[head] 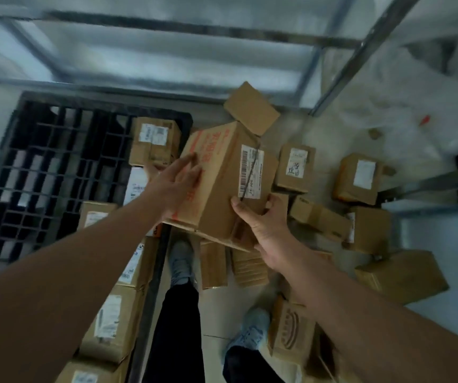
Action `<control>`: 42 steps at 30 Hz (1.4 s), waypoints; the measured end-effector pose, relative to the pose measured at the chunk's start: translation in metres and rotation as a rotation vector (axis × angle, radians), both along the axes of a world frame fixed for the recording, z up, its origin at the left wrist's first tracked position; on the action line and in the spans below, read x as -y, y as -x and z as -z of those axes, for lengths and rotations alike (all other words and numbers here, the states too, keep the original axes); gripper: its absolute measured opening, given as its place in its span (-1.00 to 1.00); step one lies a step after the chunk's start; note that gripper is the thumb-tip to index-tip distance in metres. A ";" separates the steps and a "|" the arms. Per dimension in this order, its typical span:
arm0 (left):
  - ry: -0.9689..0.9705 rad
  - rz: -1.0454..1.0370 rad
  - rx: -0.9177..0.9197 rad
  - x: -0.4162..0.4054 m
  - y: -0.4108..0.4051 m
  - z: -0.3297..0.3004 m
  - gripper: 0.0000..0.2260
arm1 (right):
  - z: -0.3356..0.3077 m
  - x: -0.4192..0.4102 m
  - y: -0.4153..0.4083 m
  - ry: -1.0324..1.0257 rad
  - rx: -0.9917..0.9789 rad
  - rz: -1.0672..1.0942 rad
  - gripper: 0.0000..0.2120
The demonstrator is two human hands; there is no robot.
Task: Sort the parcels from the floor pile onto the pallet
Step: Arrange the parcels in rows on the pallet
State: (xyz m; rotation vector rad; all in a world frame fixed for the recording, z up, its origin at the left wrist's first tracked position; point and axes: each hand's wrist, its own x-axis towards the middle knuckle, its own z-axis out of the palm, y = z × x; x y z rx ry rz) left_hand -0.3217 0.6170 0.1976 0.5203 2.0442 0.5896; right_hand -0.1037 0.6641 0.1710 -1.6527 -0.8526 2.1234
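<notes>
I hold a large brown cardboard parcel (222, 172) with red print and a white barcode label up in the air between the pallet and the floor pile. My left hand (178, 186) lies flat against its left side, fingers straight. My right hand (266, 222) grips its near right corner, thumb on top and fingers curled underneath. The black plastic grid pallet (45, 167) lies on the left, with several labelled parcels (153, 142) lined along its right edge. The floor pile (360, 178) of brown parcels spreads out on the right.
My two feet in light shoes (180, 261) stand on the floor between the pallet and the pile. More parcels (291, 330) lie by my right foot. Metal shelf rails (341, 76) run along the back and right. A white sack (415, 106) sits at the far right.
</notes>
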 end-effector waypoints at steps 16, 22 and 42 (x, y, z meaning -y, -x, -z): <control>-0.205 -0.092 0.116 0.090 0.144 -0.074 -0.30 | -0.074 0.010 0.167 -0.227 0.078 -0.432 -0.38; -0.245 -0.268 0.241 0.141 0.222 -0.034 -0.36 | -0.039 0.052 0.264 -0.310 0.062 -0.448 -0.42; -0.194 -0.465 -0.091 0.124 0.386 0.126 -0.25 | 0.097 0.048 0.458 -0.236 0.028 -0.599 -0.17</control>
